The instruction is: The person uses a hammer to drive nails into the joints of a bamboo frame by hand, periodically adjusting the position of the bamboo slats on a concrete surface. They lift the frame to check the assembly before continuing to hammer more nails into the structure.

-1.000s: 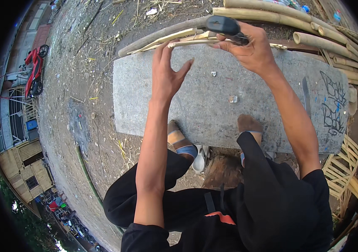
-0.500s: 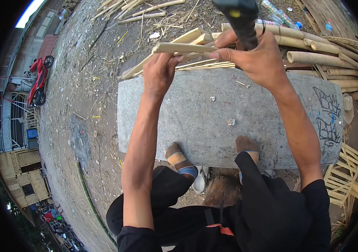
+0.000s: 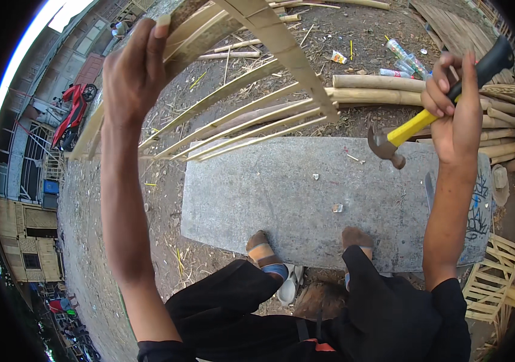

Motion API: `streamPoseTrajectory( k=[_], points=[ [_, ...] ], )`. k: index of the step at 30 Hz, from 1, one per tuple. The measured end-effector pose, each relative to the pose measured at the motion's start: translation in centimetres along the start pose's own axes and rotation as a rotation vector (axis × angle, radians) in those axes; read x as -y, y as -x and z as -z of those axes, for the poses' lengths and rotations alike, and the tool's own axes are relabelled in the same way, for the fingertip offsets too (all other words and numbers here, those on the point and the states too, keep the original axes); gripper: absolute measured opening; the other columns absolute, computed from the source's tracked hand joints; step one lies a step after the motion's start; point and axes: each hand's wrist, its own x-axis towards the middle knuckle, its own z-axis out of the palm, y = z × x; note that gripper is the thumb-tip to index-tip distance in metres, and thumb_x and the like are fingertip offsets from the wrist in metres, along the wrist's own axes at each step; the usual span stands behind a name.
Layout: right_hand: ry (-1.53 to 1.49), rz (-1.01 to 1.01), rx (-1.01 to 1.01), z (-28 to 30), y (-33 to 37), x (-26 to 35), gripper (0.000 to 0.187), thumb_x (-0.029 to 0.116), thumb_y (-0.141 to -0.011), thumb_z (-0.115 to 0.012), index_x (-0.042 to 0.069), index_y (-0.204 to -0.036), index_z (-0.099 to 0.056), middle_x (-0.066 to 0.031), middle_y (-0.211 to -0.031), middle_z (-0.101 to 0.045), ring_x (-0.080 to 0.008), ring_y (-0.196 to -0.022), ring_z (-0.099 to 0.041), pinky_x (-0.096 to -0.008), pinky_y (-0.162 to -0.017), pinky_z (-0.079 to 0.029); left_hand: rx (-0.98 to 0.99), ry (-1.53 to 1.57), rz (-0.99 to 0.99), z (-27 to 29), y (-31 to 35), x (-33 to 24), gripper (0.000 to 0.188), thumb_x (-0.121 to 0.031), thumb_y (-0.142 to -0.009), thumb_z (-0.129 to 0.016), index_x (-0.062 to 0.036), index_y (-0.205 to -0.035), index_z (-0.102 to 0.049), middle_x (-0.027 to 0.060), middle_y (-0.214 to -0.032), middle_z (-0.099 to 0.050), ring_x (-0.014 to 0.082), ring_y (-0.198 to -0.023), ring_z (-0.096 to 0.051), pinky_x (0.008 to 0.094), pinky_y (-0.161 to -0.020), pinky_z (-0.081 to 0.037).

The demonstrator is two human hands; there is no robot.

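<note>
Raised at the upper left, my left hand (image 3: 130,81) is closed around the edge of a slatted bamboo frame (image 3: 263,30). Its long pale strips fan out and a crosspiece joins them, hanging over the far side of the grey slab (image 3: 281,205). On the right, my right hand (image 3: 459,117) grips a claw hammer (image 3: 411,128) by its yellow and black handle. The steel head points down and left, above the slab and apart from the frame. A thin blade-like piece (image 3: 429,192) lies on the slab, partly hidden by my right forearm.
Bamboo poles (image 3: 384,96) are piled beyond the slab and to its right. Plastic bottles (image 3: 413,63) lie behind them. Another slatted bamboo piece (image 3: 494,274) rests at the lower right. My socked feet (image 3: 261,248) are on the slab's near edge. A red motorcycle (image 3: 74,117) stands far left.
My left hand has lifted the bamboo frame up and left, bringing more of it into view. My right hand has moved right with the hammer, away from the frame.
</note>
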Motion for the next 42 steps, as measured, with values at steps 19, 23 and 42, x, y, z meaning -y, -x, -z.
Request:
streamPoseTrajectory(
  k=[19, 23, 42],
  points=[
    [-0.106, -0.293, -0.652, 11.7, 16.0, -10.6, 0.04, 0.046, -0.103, -0.048, 0.009, -0.086, -0.051, 0.002, -0.065, -0.038, -0.006, -0.049, -0.031, -0.0238, -0.05, -0.028, 1.233, 0.323, 0.008, -20.9, 12.1, -7.2, 0.063, -0.059, -0.102, -0.025, -0.0152, -0.104, -0.07, 0.0107, -0.064, -0.067, 0.0322, -0.065, -0.068, 0.0468, -0.065, -0.054],
    [-0.059, -0.225, -0.693, 12.8, 16.0, -10.0, 0.041, 0.047, -0.103, -0.048, 0.009, -0.086, -0.051, 0.0021, -0.065, -0.038, -0.0062, -0.049, -0.031, -0.0236, -0.049, -0.028, 1.254, 0.468, -0.021, -26.0, 14.3, -10.9, 0.062, -0.058, -0.102, -0.026, -0.0188, -0.11, -0.073, 0.0137, -0.074, -0.071, 0.0367, -0.076, -0.068, 0.0481, -0.073, -0.054],
    [0.884, -0.396, -0.416, 23.9, 29.0, -9.5, 0.025, 0.021, -0.099, -0.058, 0.001, -0.113, -0.06, -0.0098, -0.108, -0.061, -0.0196, -0.102, -0.057, -0.0324, -0.095, -0.041, 0.759, 0.584, 0.222, -30.9, 23.7, -29.0, 0.044, -0.049, -0.101, -0.042, -0.0103, -0.104, -0.062, 0.0103, -0.111, -0.062, 0.0289, -0.123, -0.05, 0.0588, -0.114, -0.02]
  ],
)
